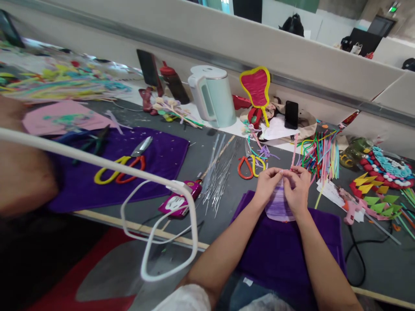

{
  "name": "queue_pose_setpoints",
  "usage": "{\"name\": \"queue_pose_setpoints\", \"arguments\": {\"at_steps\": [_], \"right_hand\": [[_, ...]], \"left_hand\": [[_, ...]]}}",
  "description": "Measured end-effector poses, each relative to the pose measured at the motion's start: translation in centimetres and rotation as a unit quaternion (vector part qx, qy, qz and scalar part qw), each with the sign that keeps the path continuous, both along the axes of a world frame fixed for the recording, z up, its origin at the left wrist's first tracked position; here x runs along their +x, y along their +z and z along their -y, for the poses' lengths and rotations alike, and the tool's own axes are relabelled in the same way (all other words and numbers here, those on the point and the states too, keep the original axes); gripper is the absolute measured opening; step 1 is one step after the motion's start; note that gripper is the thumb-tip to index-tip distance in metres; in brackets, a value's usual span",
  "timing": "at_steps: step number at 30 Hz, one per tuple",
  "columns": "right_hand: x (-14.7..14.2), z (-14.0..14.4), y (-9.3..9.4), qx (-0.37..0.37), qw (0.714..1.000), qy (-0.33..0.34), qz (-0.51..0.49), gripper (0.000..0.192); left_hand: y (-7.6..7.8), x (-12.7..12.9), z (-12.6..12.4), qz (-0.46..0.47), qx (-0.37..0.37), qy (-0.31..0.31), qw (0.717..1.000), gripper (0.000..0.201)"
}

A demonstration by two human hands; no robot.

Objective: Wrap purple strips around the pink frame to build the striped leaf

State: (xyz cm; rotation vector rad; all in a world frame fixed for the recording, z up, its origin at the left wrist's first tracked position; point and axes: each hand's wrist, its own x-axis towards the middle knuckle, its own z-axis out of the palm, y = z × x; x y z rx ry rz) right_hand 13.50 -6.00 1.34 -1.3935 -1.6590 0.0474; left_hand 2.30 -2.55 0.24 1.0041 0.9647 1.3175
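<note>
My left hand [268, 185] and my right hand [297, 188] meet at the top edge of a lavender and purple striped piece [278, 206], apparently covered with rows of pipe cleaner. Both are closed, fingertips pinched together. From my right fingers a pink pipe cleaner [295, 149] sticks up; its lower end is hidden in the grip. Beneath lies a folded dark purple cloth [259, 250]. Scissors with red and yellow handles [252, 166] rest just beyond my left hand.
Colourful pipe cleaners [320, 155] and a pink glue gun [352, 209] lie to the right. An electric kettle [223, 99] and a phone [291, 114] stand behind. At left, a white tube frame [97, 157] crosses before a co-worker's arm [27, 168], more scissors [131, 166] and wires [218, 185].
</note>
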Motion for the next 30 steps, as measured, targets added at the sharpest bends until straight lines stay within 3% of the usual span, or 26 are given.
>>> {"name": "queue_pose_setpoints", "arguments": {"at_steps": [5,9,12,14,16,19,23,27,30], "right_hand": [[0.4,-0.1,0.1,0.004,1.000,0.020,-0.013,0.023],[2.3,-1.0,0.0,0.019,0.995,-0.025,-0.093,0.019],[3.5,-1.5,-0.2,-0.078,0.979,0.010,-0.187,0.024],[3.7,-1.7,-0.3,-0.125,0.963,0.040,-0.235,0.026],[3.7,-1.6,-0.1,-0.127,0.959,0.039,-0.251,0.028],[3.4,-1.2,0.3,-0.116,0.964,0.025,-0.240,0.027],[3.1,-0.6,0.9,-0.109,0.970,0.023,-0.218,0.026],[2.9,-0.4,1.2,-0.104,0.970,0.035,-0.217,0.025],[2.9,-0.4,1.2,-0.105,0.965,0.039,-0.236,0.024]], "left_hand": [[-0.1,-0.1,-0.1,-0.006,-0.003,-0.004,1.000,0.021],[0.0,-0.2,-0.2,0.003,-0.025,-0.023,0.999,0.023],[0.1,-0.2,-0.2,-0.020,-0.009,-0.019,1.000,0.022],[0.3,-0.3,0.0,-0.089,0.034,0.008,0.995,0.019],[0.6,-0.4,0.3,-0.191,0.089,0.054,0.976,0.016],[1.1,-0.7,0.8,-0.329,0.151,0.111,0.925,0.012],[1.7,-0.9,1.2,-0.408,0.194,0.131,0.882,0.014],[1.9,-1.2,1.1,-0.415,0.216,0.122,0.875,0.016],[1.6,-1.6,0.6,-0.373,0.199,0.109,0.900,0.017]]}}
